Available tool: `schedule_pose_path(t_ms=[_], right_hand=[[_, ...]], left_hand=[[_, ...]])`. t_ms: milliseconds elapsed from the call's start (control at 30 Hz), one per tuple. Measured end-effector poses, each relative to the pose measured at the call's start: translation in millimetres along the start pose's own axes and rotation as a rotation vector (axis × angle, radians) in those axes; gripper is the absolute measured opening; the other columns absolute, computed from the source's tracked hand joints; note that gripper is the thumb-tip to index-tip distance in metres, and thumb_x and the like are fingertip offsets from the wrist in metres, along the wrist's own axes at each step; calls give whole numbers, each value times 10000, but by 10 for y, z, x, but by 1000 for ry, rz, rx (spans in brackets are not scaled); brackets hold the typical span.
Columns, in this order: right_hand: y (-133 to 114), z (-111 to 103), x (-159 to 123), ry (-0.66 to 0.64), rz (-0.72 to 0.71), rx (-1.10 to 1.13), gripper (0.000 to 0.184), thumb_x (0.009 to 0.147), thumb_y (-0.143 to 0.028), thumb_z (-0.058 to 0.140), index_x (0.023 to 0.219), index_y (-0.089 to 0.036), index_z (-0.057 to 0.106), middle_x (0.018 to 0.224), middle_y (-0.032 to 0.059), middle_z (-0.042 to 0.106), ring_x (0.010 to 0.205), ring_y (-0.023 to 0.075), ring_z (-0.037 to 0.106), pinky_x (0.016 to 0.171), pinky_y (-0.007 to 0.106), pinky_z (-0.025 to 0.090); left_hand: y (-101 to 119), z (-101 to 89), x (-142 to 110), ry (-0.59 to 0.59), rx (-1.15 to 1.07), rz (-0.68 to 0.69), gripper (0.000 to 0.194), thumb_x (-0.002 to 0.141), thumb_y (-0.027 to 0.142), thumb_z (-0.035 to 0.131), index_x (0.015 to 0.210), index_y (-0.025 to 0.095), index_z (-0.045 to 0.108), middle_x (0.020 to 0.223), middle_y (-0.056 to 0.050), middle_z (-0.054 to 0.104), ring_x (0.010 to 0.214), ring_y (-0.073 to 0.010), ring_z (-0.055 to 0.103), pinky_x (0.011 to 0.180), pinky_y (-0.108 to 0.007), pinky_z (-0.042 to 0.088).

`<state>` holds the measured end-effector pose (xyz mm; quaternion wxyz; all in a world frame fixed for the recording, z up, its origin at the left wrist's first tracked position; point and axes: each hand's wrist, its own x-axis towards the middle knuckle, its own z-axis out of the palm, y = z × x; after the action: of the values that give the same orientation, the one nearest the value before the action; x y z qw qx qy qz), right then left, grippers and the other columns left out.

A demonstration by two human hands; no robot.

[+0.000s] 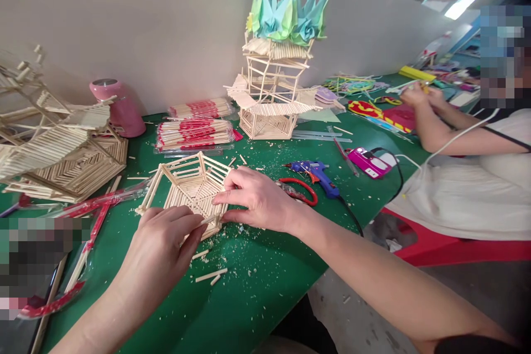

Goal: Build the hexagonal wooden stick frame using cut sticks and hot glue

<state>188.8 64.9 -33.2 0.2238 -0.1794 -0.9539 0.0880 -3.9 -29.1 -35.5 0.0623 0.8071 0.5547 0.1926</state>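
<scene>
A small hexagonal frame of wooden sticks [174, 194], with a stick-laid floor and low railed sides, sits on the green table in front of me. My left hand [170, 235] is closed in a pinch on a short wooden stick [210, 219] at the frame's near side. My right hand [257, 199] has thumb and fingers closed round the frame's near right corner; its fingertips partly hide that corner. Short cut sticks [211, 275] and pale crumbs lie on the table just below the frame.
A blue glue gun [315, 172] and red-handled scissors [307, 191] lie right of my hand. Wrapped stick bundles [194, 131] and a paper-topped stick tower [276, 80] stand behind. Another stick model [83, 160] stands left. A co-worker's hands [421, 94] are at far right.
</scene>
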Motion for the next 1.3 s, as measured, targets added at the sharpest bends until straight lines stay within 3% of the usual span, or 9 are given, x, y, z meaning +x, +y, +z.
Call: schedule_pose_path(t_ms=[433, 600, 767, 967, 1100, 1300], right_hand=[[-38, -7, 23, -19, 16, 9, 222, 776, -302, 678, 960, -179, 693, 820, 33, 534, 775, 146, 477, 670, 259, 399], [-41, -8, 22, -29, 12, 20, 216, 787, -315, 664, 952, -177, 689, 835, 39, 543, 791, 151, 484, 672, 263, 403], [-27, 8, 21, -18, -11, 18, 219, 787, -305, 662, 950, -161, 688, 830, 47, 543, 778, 155, 479, 666, 273, 399], [-51, 8, 34, -9, -8, 19, 188, 793, -305, 655, 925, -174, 686, 810, 36, 531, 768, 153, 470, 675, 271, 398], [-82, -7, 46, -5, 10, 30, 183, 791, -302, 659, 920, -174, 686, 800, 33, 533, 774, 153, 480, 672, 270, 400], [-88, -15, 53, -2, 9, 38, 180, 785, -288, 669, 910, -160, 691, 782, 26, 528, 754, 142, 474, 655, 254, 393]], left_hand=[[-2, -18, 0, 17, -13, 20, 309, 882, 266, 410, 648, 188, 596, 621, 2, 592, 588, -155, 543, 602, -300, 320], [-31, -40, -54, 163, -36, 87, 183, 856, 322, 499, 891, 178, 608, 753, -35, 644, 715, -188, 579, 645, -315, 415], [-61, -56, -168, 263, -31, 100, 273, 809, 296, 597, 1045, 177, 532, 799, -46, 648, 911, -243, 554, 765, -389, 439], [-24, 15, -123, 355, -11, 117, 101, 792, 212, 590, 890, 191, 581, 746, -35, 656, 857, -235, 557, 783, -408, 424], [-7, 67, -68, 334, -4, 116, 27, 797, 188, 578, 813, 181, 599, 696, -30, 655, 775, -212, 553, 763, -397, 408], [27, 57, -51, 303, -14, 72, 65, 827, 168, 544, 780, 187, 585, 693, -26, 657, 748, -204, 534, 742, -392, 360]])
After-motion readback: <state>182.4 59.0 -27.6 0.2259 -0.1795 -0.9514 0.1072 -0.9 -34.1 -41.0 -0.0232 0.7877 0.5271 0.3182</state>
